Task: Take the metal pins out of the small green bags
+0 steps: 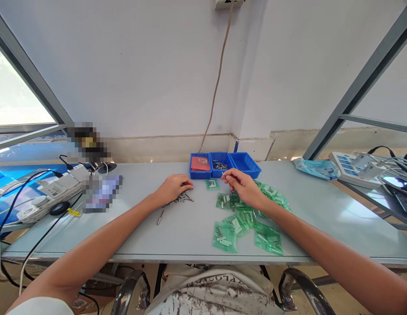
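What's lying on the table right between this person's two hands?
A small green packet lies between the left hand and right hand, just nearer than the blue bins; the head view shows it.

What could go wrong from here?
1. Two green packets lie close to the table's front edge; a brush from the right arm might push one off.
2. One metal pin sits apart from the pin pile by the left hand, so it could roll or be missed.
3. The right hand seems to pinch something tiny near the blue bins; a slip might lose it.
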A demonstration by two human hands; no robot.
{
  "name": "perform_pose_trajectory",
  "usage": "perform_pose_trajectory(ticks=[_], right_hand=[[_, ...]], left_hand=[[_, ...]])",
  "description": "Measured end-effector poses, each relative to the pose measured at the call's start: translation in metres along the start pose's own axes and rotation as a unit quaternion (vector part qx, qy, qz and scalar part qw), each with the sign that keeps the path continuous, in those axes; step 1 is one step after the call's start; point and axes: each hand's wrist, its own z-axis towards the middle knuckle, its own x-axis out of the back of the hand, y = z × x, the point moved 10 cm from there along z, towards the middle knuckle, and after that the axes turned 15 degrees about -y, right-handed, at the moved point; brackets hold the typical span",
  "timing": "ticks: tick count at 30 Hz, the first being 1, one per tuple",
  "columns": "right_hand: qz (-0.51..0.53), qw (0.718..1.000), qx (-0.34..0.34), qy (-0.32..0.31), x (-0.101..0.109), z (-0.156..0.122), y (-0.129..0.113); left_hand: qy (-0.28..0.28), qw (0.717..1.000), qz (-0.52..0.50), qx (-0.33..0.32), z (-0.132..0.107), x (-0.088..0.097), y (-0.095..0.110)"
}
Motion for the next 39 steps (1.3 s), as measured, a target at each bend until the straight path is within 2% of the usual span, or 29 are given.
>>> perform_pose_trajectory(ticks=[7,17,27,39], right_hand=[[0.003,1.0,-0.007,0.001,0.0,-0.002,-0.001],[0.002,1.0,-0.007,-0.002,0.0,-0.002,-0.001],[0.003,1.0,-0.004,-0.006,-0.001,-0.001,0.001],[0.014,1.0,-0.011,-0.009,-0.002,-0.002,0.003]], left_hand=[[0.009,1.0,-0.009,-0.015,-0.002,0.005,0.008],[0.026,0.999,-0.026,-0.006,-0.001,0.008,-0.003],[0.043,0.998,-0.046,-0.011,-0.002,0.013,-0.004],[0.051,0.988,-0.132,0.06,-0.001,0.007,-0.021]])
